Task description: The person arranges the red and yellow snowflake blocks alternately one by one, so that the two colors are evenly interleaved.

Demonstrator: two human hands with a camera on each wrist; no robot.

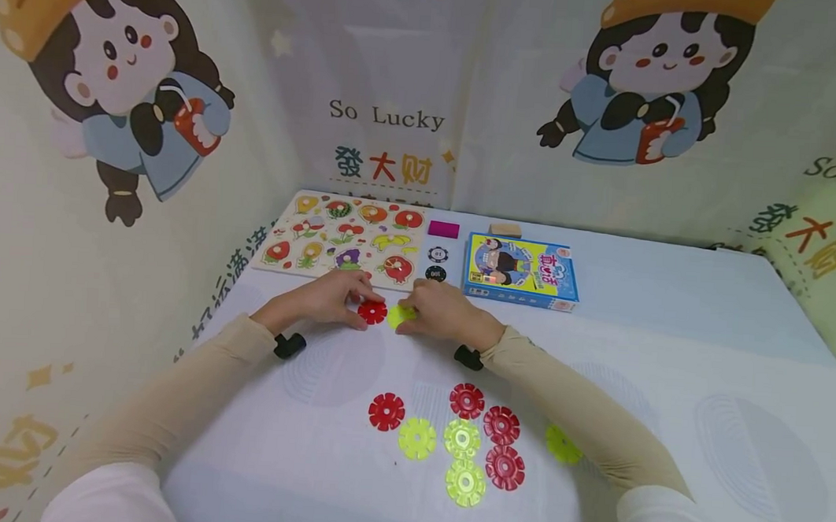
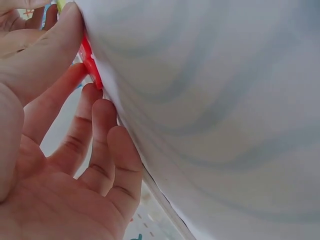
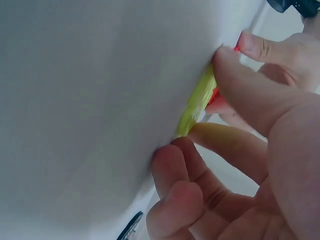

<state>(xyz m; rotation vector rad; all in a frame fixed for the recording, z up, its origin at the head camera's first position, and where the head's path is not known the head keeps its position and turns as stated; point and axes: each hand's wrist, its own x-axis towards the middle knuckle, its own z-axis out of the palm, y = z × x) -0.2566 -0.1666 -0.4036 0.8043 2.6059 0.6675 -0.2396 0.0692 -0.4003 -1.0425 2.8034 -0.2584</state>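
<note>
Hands met over the bench point(image 1: 670, 321), left of its middle and nearer its far edge than its near one. Left hand point(image 1: 322, 299): thumb and index grip pinched on a red disc point(image 1: 368, 313), notched round the rim, flat on the bench. Right hand point(image 1: 447, 310): grip also pinched, on a yellow disc point(image 1: 399, 316) of the same type, just to the right of the red one. Rims sat very close; couldn't tell whether they touched or were slotted together.

Loose discs lay toward the near edge, left of the middle: four red pieces point(image 1: 386, 415) and four yellow pieces point(image 1: 417, 444). Most were bunched; one yellow sat apart on the right, beside the right sleeve point(image 1: 567, 403).

Fruit board point(image 1: 327, 236) filled the far left corner. Next to it, along the far edge, came a magenta block point(image 1: 444, 229) and, further right, a wooden block point(image 1: 505, 230). Between board and blue-yellow box point(image 1: 522, 296) were a white-and-black chip point(image 1: 438, 255) and, nearer the near edge, a black chip point(image 1: 435, 273) just beyond the right knuckles. Box lay flat, printed face up, in front of the wooden block. Cartoon-printed cloth point(image 1: 508, 171) hung behind the far edge and along the left one.
</note>
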